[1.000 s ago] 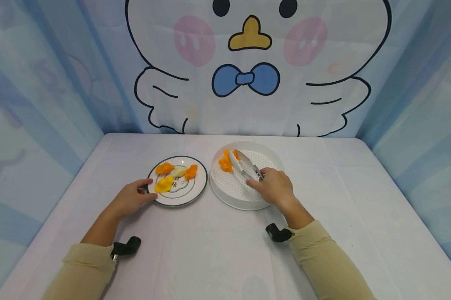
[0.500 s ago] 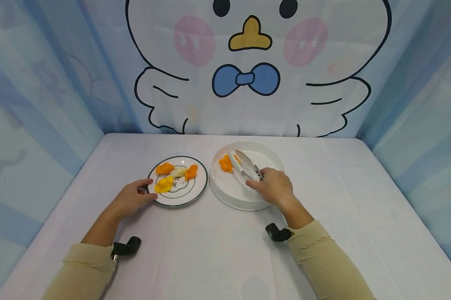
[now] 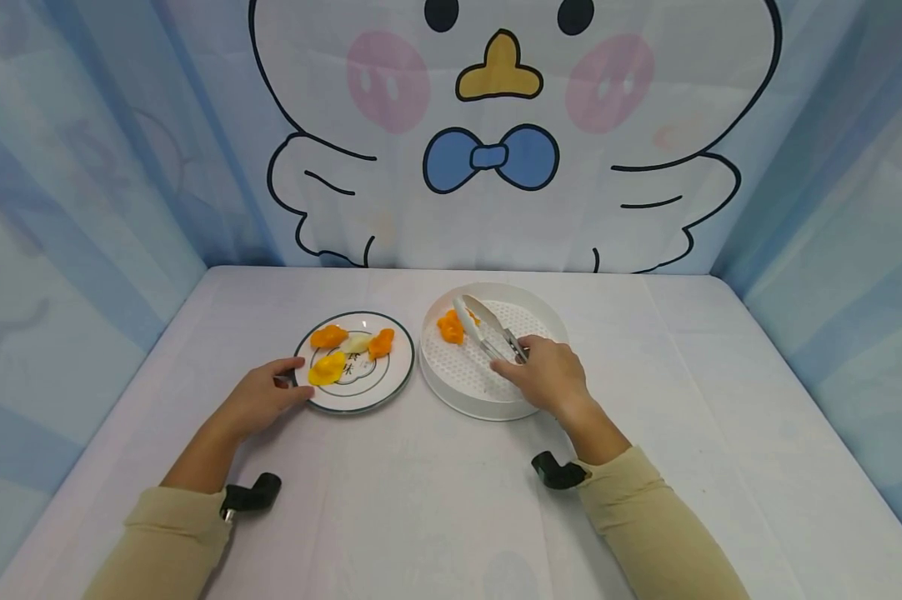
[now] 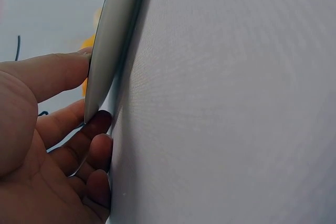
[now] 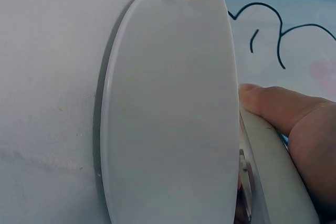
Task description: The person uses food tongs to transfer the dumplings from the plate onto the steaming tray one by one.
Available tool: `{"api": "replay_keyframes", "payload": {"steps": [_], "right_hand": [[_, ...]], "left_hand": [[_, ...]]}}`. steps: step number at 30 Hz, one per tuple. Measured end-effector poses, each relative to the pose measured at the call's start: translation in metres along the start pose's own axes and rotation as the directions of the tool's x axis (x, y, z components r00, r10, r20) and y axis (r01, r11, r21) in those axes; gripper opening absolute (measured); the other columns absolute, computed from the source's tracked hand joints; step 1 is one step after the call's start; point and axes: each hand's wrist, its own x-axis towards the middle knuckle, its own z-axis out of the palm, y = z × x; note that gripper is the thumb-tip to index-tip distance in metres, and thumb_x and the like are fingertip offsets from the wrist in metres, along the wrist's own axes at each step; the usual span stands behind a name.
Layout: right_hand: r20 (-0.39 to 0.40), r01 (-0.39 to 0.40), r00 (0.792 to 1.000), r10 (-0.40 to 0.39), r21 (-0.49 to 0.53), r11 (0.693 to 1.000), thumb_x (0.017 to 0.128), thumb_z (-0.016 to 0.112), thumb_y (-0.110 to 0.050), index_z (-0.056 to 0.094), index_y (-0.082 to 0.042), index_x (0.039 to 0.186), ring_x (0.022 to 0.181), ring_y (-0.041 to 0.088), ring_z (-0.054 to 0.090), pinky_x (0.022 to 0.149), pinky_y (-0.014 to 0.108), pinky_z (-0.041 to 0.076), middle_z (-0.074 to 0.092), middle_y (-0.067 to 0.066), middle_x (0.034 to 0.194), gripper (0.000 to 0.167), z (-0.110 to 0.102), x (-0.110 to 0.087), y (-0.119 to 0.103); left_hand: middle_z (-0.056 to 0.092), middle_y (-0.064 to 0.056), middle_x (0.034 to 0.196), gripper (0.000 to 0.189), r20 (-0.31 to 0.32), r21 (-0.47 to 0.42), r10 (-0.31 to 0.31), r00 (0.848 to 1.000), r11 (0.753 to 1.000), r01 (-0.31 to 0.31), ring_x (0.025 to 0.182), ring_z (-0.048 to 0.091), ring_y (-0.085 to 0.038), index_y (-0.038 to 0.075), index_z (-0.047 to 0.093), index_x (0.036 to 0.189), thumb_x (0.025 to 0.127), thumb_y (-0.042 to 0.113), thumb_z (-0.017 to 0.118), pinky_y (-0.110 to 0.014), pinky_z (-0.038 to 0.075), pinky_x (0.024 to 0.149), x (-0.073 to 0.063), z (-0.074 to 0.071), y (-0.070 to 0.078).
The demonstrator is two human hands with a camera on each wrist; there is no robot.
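Note:
My left hand (image 3: 266,396) grips the left rim of a white plate (image 3: 379,385) with a dark edge line. In the left wrist view the thumb rests on the rim and fingers reach beneath it. Two orange pieces, a yellow piece (image 3: 328,368) and a pale one (image 3: 358,343) lie on the plate. My right hand (image 3: 550,372) holds tongs (image 3: 496,323) low over a round white steamer tray (image 3: 481,385) with a dimpled base. The tongs' arms are spread. An orange piece (image 3: 451,327) lies left of them; a bit of orange shows between the arms.
The plate and tray stand side by side on a white-covered table (image 3: 391,508), near its back edge. A cartoon-printed cloth (image 3: 488,225) hangs behind, with blue curtains (image 3: 68,250) at both sides. The tray has a raised side wall (image 5: 168,103).
The tongs' tips have spread wider and shifted slightly up and left. An orange piece at the tray's upper left no longer shows there. The left hand and plate stay still.

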Motion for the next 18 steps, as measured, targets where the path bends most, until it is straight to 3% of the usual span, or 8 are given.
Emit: {"api": "replay_keyframes", "payload": {"steps": [9, 18], "right_hand": [[-0.012, 0.038, 0.999, -0.038, 0.046, 0.998, 0.088, 0.071, -0.05, 0.061, -0.003, 0.136, 0.096, 0.03, 0.061, 0.078, 0.045, 0.047, 0.066, 0.016, 0.123, 0.068, -0.001, -0.011, -0.006], [-0.05, 0.193, 0.981, -0.187, 0.177, 0.965, 0.086, 0.077, -0.039, 0.062, 0.0, 0.134, 0.114, 0.033, 0.059, 0.092, 0.048, 0.046, 0.064, 0.018, 0.127, 0.063, -0.001, -0.019, -0.011]], "left_hand": [[0.048, -0.022, 0.121, 0.072, -0.007, -0.01, -0.005, 1.0, 1.0, 0.005, 0.11, 0.043, -0.037, 0.006, 0.038, 0.153, 0.094, 0.03, 0.07, -0.042, 0.042, 0.087, 0.002, 0.003, -0.001], [0.047, -0.023, 0.122, 0.073, -0.004, -0.004, -0.006, 1.0, 1.0, 0.006, 0.109, 0.042, -0.038, 0.005, 0.037, 0.153, 0.094, 0.031, 0.07, -0.043, 0.043, 0.086, -0.001, 0.001, 0.001]]}}
